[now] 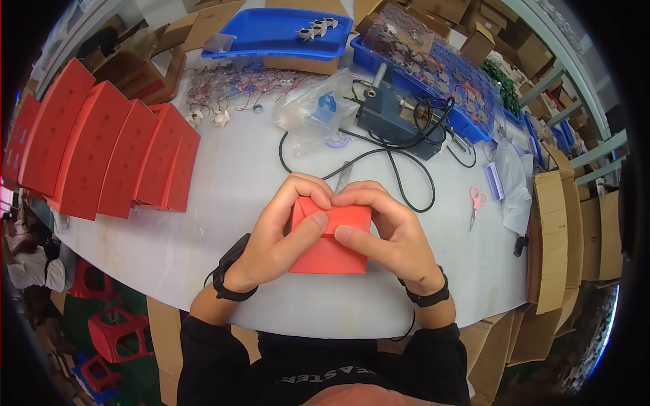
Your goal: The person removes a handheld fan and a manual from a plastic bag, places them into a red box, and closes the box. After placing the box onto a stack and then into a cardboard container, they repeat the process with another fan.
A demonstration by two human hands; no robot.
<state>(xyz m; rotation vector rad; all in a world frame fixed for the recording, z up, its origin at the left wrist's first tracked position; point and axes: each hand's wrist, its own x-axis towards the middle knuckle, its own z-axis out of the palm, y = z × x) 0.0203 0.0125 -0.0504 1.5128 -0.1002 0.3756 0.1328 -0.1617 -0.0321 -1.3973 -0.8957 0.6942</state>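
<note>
White worktop [230, 169] spans the view. Centrally, I hold a red box [330, 257], lower edge toward me; its visible face is near-square, long axis indeterminate. My left hand [274, 237] and right hand [396, 233] grip it, fingers curled half-closed, thumbs on its face. Red cartons [122, 152] stand left; scissors [474, 208] lie right.

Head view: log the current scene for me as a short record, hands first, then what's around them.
Left hand: on the red box, thumb on its upper face
Right hand: on the same box, thumb also on its upper face
Left side: several more red boxes
Far side: blue tray with small white parts
Beyond hands: dark machine, black cable
Right side: pink-handled scissors
</note>
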